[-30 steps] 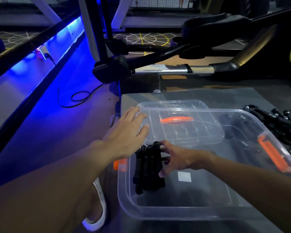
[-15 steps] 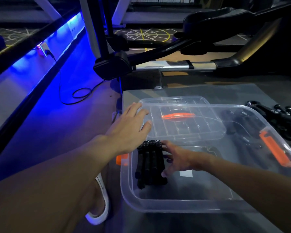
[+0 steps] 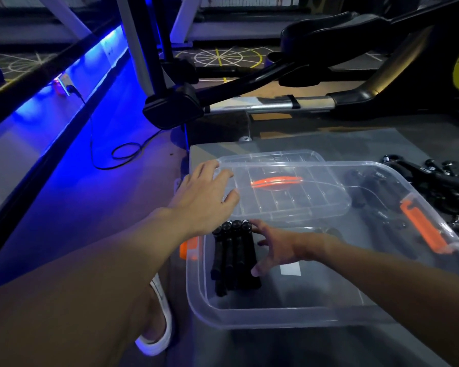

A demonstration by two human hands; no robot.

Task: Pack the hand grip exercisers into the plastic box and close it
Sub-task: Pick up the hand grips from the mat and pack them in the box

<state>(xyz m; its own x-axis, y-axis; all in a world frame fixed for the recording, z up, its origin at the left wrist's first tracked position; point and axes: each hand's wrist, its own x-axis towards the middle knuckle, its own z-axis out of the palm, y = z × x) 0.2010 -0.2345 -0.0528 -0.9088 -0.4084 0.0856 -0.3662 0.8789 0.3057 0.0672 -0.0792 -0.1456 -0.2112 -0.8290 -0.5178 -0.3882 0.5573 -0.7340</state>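
Note:
A clear plastic box [image 3: 249,317] with orange latches [image 3: 421,226] sits on a grey platform. Several black hand grip exercisers [image 3: 233,258] lie side by side in a tight bundle at its left end. My right hand [image 3: 278,245] is inside the box, fingers spread, with fingertip and thumb touching the bundle's right side. The clear lid [image 3: 289,197], with its orange handle, lies behind and partly over the box's far rim. My left hand [image 3: 204,200] rests flat on the lid's left corner. More black exercisers [image 3: 440,181] are piled to the right of the box.
A black exercise machine [image 3: 175,109] with a metal rail stands just behind the platform. A cable [image 3: 122,152] loops on the blue-lit floor at left. My foot in a white sandal [image 3: 157,332] is beside the box's near left corner.
Both hands stay where they were, left on the lid corner, right against the bundle. Only the view has shifted slightly.

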